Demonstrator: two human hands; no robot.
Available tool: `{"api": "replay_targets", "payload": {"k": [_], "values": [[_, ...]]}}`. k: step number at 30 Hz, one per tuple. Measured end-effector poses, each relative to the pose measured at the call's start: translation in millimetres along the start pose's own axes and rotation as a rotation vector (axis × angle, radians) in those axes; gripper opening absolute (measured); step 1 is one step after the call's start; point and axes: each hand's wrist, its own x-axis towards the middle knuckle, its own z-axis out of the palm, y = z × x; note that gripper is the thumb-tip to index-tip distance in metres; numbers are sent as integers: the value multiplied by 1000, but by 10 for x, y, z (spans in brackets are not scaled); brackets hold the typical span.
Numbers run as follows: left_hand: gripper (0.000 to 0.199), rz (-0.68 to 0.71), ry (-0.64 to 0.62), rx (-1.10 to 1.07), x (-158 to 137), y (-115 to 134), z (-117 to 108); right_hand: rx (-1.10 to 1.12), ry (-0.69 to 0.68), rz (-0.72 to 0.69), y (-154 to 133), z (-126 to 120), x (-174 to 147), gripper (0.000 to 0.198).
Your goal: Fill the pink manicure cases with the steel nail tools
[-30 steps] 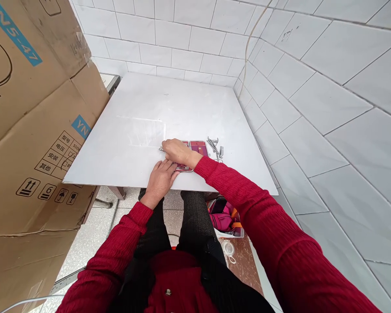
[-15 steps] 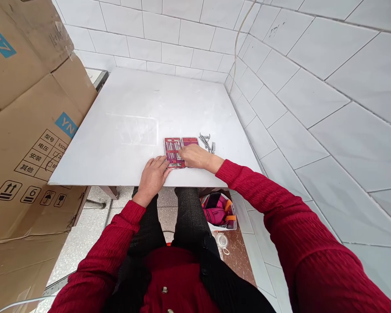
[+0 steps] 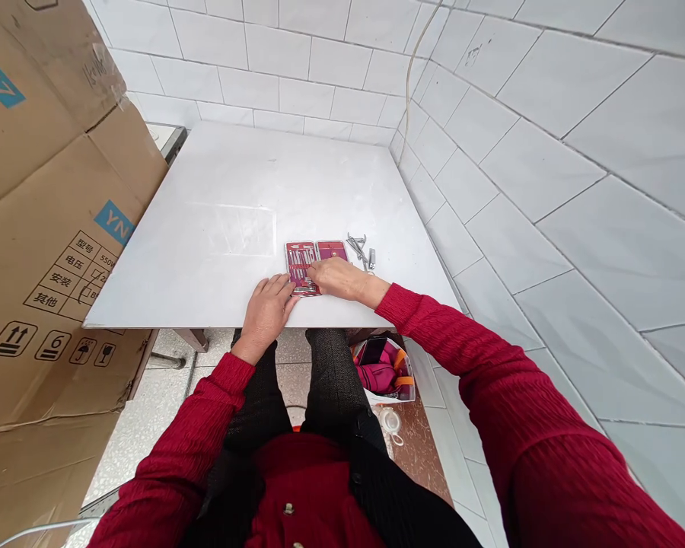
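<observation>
Head view: a red case [image 3: 301, 250] lies open near the close edge of a white counter [image 3: 176, 281], its two halves side by side. Slim silver tools [image 3: 297, 261] stand in rows in the left half, while the right half shows a plain red-purple lining where the arm leaves it uncovered. The left hand [image 3: 267, 304] rests palm down with its fingers extended and close together, the fingertips at the left edge of the case and the thumb by its lower edge; it is not closed around anything. The right hand [image 3: 339, 278] reaches across the lower part of the right half, fingers bent and bunched at the tools; whether they pinch one cannot be told, since the hand hides the tips. Just beyond the case, to the right, lie loose silver nippers [image 3: 358, 246] with a short metal piece [image 3: 372, 257] beside them. Both sleeves [image 3: 434, 327] are red. A big carton [image 3: 46, 228] stands along the left, tiled walls [image 3: 548, 167] rise behind and to the right, and a box [image 3: 413, 388] holding pink things [image 3: 375, 377] sits below the counter.
</observation>
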Motion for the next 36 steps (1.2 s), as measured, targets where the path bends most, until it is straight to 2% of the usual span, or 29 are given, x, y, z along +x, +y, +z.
{"api": "replay_targets", "payload": {"k": [6, 12, 18, 23, 27, 30, 36], "values": [[41, -11, -2, -11, 10, 13, -9, 67, 20, 11, -67, -46, 21, 20], [46, -26, -8, -5, 18, 28, -34, 230, 72, 29, -57, -86, 32, 21], [45, -1, -10, -8, 25, 3, -11, 382, 234, 115, -129, 202, 17, 28], [44, 3, -4, 4, 36, -5, -2, 520, 443, 264, -329, 493, 2, 29], [42, 13, -2, 13, 39, -10, -11, 561, 567, 341, -485, 637, 14, 29], [43, 27, 15, 23, 45, -25, -10, 555, 600, 349, -527, 673, 31, 28], [44, 58, 56, 42, 73, -63, 4, 537, 576, 363, -511, 618, 18, 23]]}}
